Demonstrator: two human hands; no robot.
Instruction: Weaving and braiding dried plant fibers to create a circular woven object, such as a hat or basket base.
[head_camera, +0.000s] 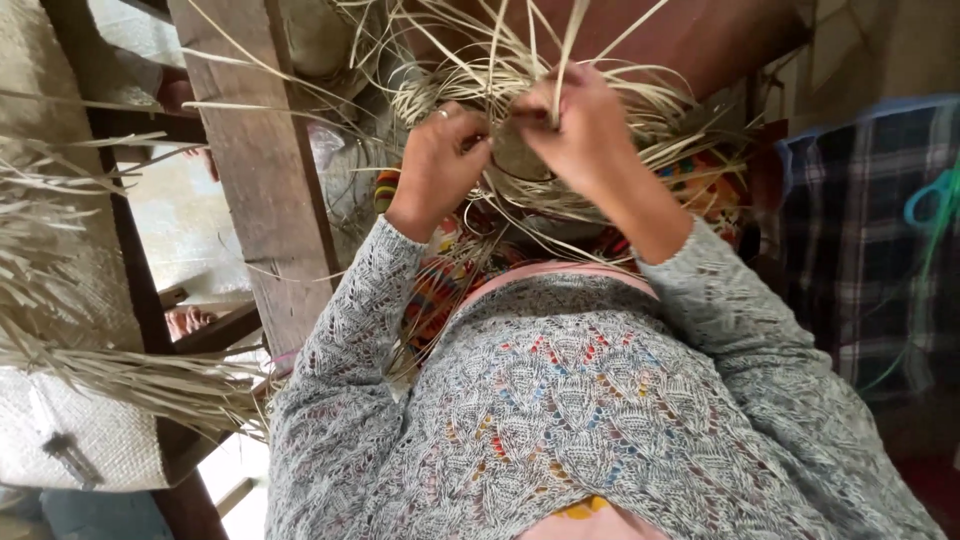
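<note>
Head view: nearest the camera is the grey openwork knitted cardigan (560, 420), its sleeves running up to both hands. The left hand (440, 160), a ring on one finger, is closed, its grip pinching pale straw strips against the half-woven straw piece (530, 160). The right hand (580, 125) is closed on one upright strip (565, 45), drawn up above its grip. The woven piece sits between and just under both grips, over a bright patterned cloth (440, 290). To do this well, I judge the left grip should pin the crossing tight while the right pulls the strip flat, without twisting. Left of the grips stands a wooden post (255, 170); further left, loose straw bundles (90, 290).
</note>
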